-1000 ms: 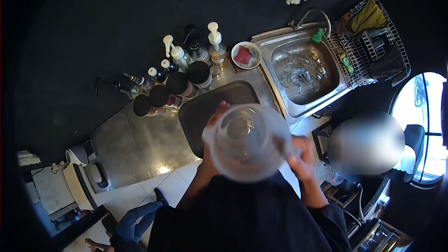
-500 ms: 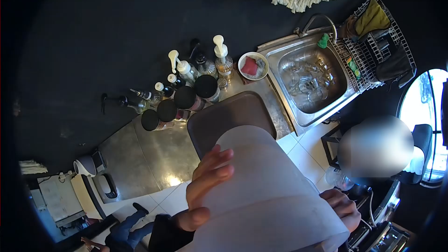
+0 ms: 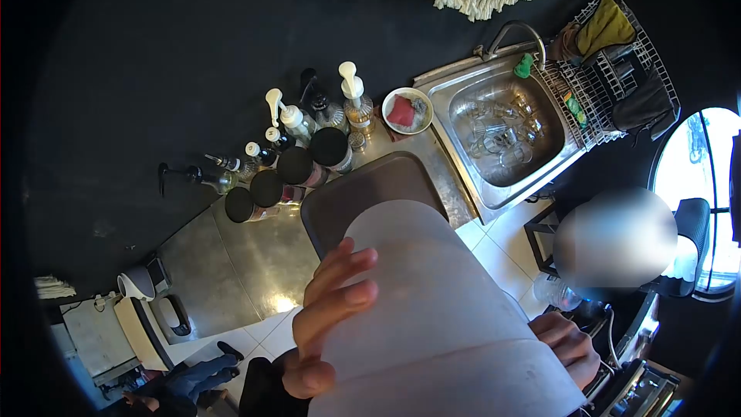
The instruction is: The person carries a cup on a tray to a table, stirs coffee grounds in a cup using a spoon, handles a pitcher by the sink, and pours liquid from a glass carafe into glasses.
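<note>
A large translucent whitish container (image 3: 440, 309) fills the lower middle, tilted, its rounded end over the dark tray (image 3: 378, 177). On its left side is my left hand (image 3: 332, 316), fingers spread and slightly curled, the palm side turned to the container. My right hand (image 3: 567, 346) is at the container's right side, its fingers curled round the edge, where a handle may be hidden.
Glasses lie in the steel sink (image 3: 505, 135). Beside it are a bowl (image 3: 407, 112) with a red sponge and a wire rack (image 3: 594, 108). Pump bottles (image 3: 359, 108) and black-lidded jars (image 3: 297, 166) line the wall. A person (image 3: 201, 378) is at lower left; another (image 3: 615, 238) is at right.
The container has swung from its open top facing the camera to its side filling the lower middle, closer to the camera. My left hand's fingers are spread. The view has shifted slightly.
</note>
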{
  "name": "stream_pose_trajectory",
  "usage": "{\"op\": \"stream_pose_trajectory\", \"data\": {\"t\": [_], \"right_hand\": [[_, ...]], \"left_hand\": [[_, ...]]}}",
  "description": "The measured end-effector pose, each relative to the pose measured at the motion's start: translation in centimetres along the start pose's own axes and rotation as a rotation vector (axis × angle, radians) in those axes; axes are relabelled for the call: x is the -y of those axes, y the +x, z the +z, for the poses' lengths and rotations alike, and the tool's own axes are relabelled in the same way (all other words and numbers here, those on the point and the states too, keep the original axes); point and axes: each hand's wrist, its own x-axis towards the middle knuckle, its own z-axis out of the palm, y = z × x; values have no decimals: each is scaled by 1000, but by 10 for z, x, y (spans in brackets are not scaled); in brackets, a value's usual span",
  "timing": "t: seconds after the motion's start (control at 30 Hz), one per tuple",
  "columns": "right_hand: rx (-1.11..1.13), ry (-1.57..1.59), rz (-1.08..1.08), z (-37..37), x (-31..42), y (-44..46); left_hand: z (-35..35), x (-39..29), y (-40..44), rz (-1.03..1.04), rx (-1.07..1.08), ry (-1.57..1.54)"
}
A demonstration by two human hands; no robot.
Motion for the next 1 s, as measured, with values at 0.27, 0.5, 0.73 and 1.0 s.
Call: {"op": "stream_pose_trajectory", "data": {"t": [0.27, 0.5, 0.73, 1.0], "right_hand": [[-100, 10, 34, 1, 0, -22], [-326, -12, -25, 7, 1, -48], [-94, -18, -14, 0, 14, -60], [64, 58, -59, 1, 17, -14]], "left_hand": [[-8, -4, 5, 120, 94, 10], [-6, -3, -3, -63, 43, 61], [-2, -4, -7, -32, 44, 53], [-17, -3, -21, 79, 96, -228]]}}
